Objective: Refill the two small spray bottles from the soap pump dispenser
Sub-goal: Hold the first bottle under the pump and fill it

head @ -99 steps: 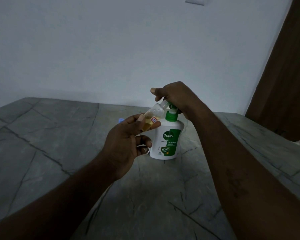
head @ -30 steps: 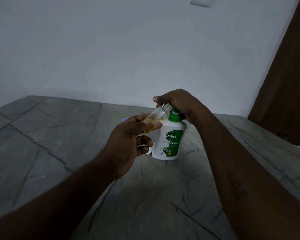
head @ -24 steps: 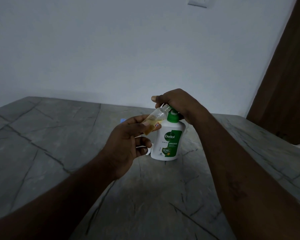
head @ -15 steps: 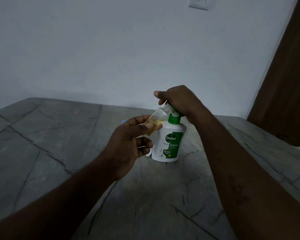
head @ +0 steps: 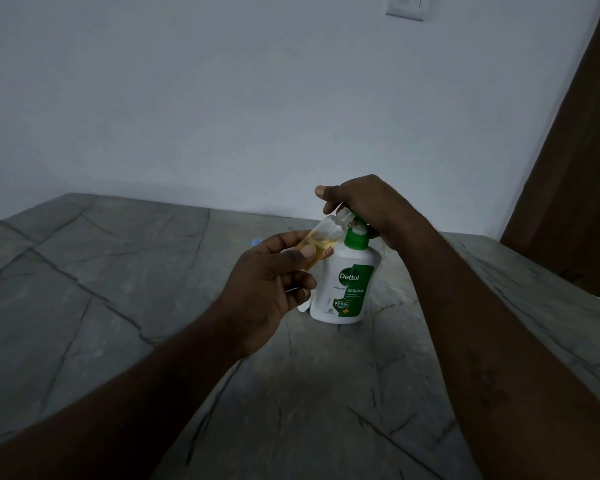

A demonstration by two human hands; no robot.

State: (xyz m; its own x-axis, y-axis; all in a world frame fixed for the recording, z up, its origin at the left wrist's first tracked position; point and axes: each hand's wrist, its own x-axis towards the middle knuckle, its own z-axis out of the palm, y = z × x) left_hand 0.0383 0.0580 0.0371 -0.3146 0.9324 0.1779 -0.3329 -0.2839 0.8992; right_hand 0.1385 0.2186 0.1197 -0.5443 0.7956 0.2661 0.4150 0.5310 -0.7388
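Pinching the small spray bottle (head: 321,237) between thumb and fingertips, the left hand (head: 267,292) sits at centre frame, its lower fingers curled in toward the palm. Bottle is clear, tilted, open neck pointing up-right, amber liquid pooled in its lower part (red-and-white label edge just visible by the thumb).

Right hand (head: 368,202) is just above and right of centre, fingers curled down over the pump head of the soap pump dispenser (head: 347,285), thumb sticking out to the left. Bottle neck sits right under that hand, at the nozzle; can't tell whether the two touch.

Dispenser: white body, green collar, green "Dettol Original" label, standing upright on the grey veined stone bench (head: 118,271), centre frame, just right of the left hand.

Small blue object (head: 256,242) lies on the bench behind the left hand, too small to identify. Something white pokes out at the dispenser's base, lower left, mostly hidden by the fingers.

Background: plain pale wall (head: 187,98), a switch plate (head: 405,6) at the top edge, a dark brown panel (head: 575,168) down the right edge. Lighting is dim.
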